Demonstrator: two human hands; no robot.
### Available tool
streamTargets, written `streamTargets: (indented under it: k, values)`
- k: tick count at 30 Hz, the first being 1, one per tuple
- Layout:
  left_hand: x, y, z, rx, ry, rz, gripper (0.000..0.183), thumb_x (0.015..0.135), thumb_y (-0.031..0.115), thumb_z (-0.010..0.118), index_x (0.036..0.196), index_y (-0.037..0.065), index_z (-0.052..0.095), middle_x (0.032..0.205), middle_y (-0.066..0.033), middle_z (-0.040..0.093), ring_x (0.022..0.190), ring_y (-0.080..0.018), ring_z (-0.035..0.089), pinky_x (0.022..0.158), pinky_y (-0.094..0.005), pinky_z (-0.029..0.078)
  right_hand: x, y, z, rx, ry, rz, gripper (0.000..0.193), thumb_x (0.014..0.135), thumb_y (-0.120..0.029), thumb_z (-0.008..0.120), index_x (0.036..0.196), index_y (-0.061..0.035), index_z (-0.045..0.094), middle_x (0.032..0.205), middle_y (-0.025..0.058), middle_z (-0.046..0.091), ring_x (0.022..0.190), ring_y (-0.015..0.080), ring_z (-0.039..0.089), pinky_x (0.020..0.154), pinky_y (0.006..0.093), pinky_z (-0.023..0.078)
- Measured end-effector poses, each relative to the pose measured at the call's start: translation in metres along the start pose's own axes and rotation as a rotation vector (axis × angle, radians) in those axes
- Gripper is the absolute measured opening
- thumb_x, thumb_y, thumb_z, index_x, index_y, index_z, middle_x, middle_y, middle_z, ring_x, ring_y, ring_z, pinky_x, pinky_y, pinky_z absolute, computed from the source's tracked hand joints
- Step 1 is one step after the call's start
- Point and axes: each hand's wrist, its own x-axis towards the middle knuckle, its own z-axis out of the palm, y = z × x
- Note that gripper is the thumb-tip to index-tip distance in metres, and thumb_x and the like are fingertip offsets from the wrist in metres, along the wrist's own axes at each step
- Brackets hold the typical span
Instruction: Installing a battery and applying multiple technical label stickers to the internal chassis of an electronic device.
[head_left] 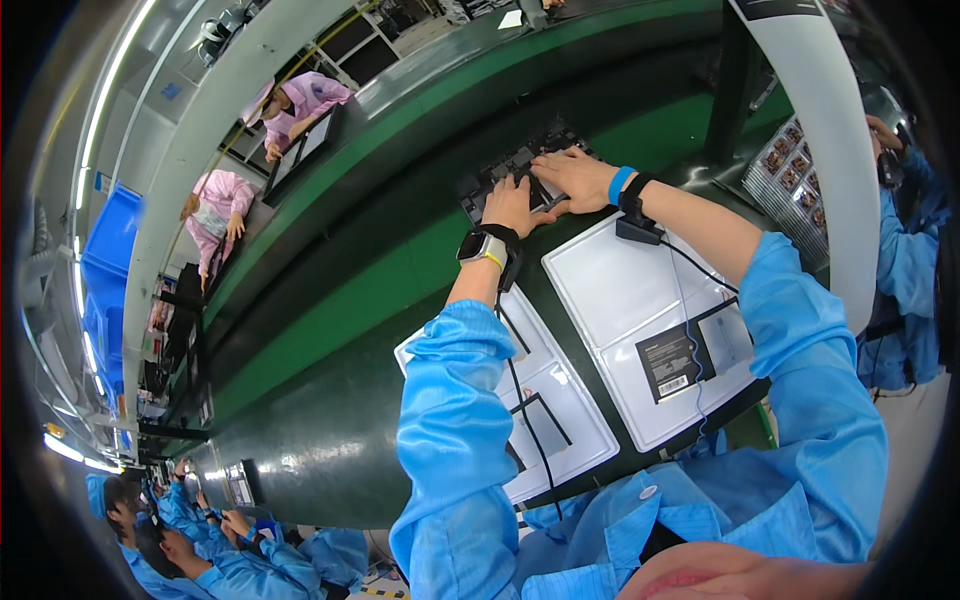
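Both my hands rest on a dark, flat, opened electronic device (pixel 550 143) with many small parts inside, perhaps a laptop chassis. It lies on the green work surface ahead of me. My left hand (pixel 510 206) is on its near left side, fingers stretched forward and pressing down. My right hand (pixel 578 180) lies flatter over the right part, fingers extended to the left. The thumbs come close together at the near edge. A narrow dark strip shows between the hands; its kind is unclear. Neither hand visibly grips anything, and the hands cover part of the device.
Two white plastic trays (pixel 600 262) lie nearer me; the right one holds a black labelled battery pack (pixel 676 366). Cords run down from my wrist bands. At right stand a grey post (pixel 835 130) and a rack of small parts (pixel 790 170). Co-workers sit left and across.
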Motion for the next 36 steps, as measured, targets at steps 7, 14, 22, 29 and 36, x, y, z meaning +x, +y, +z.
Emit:
streamTargets:
  k: [7,14,22,29,36]
  values:
    - [-0.014,0.001,0.006,0.022,-0.058,-0.137,0.111,0.081,0.073,0.064,0.157,0.001,0.026,0.164,-0.0204,0.022,0.153,-0.0357,0.020,0.117,-0.0639,0.025,-0.005,-0.001,0.021,-0.038,0.047,-0.006,0.091,0.095,-0.055,0.054,0.157,0.0034,0.021,0.164,0.0228,0.022,0.153,0.0362,0.020,0.123,0.0523,0.015]
    - [-0.009,-0.021,-0.008,-0.374,0.050,-0.214,0.086,0.081,0.065,0.070,0.124,-0.008,0.062,0.119,-0.0299,0.067,0.112,-0.0426,0.065,0.098,-0.0407,0.052,0.006,0.017,0.004,0.545,0.170,0.131,0.070,0.086,-0.039,0.065,0.140,0.0031,0.052,0.143,0.0249,0.053,0.134,0.0376,0.050,0.112,0.0434,0.039]
    - [-0.029,-0.126,0.014,-0.486,0.360,-0.832,0.065,0.072,0.050,0.085,0.098,-0.007,0.068,0.099,-0.0244,0.072,0.084,-0.0380,0.073,0.077,-0.0442,0.059,0.020,0.044,-0.007,0.621,0.339,0.835,0.051,0.082,-0.040,0.075,0.105,0.0052,0.068,0.116,0.0260,0.068,0.108,0.0377,0.067,0.094,0.0432,0.053]
    - [-0.021,-0.100,0.003,-1.205,0.177,-0.717,0.045,0.084,0.025,0.084,0.107,-0.007,0.063,0.095,-0.0108,0.068,0.073,-0.0181,0.065,0.058,-0.0333,0.054,0.008,0.048,0.008,0.793,0.434,0.853,0.061,0.080,-0.038,0.081,0.116,0.0075,0.064,0.118,0.0240,0.068,0.112,0.0348,0.066,0.095,0.0393,0.052]
    - [-0.107,-0.058,-0.045,-1.277,0.673,-0.237,0.032,0.098,0.017,0.068,0.123,0.004,0.054,0.112,-0.0023,0.064,0.088,-0.0095,0.061,0.064,-0.0241,0.049,-0.024,-0.014,-0.050,0.996,0.699,0.338,0.041,0.093,-0.020,0.071,0.121,0.0035,0.053,0.103,0.0127,0.064,0.089,0.0174,0.058,0.083,0.0327,0.049]
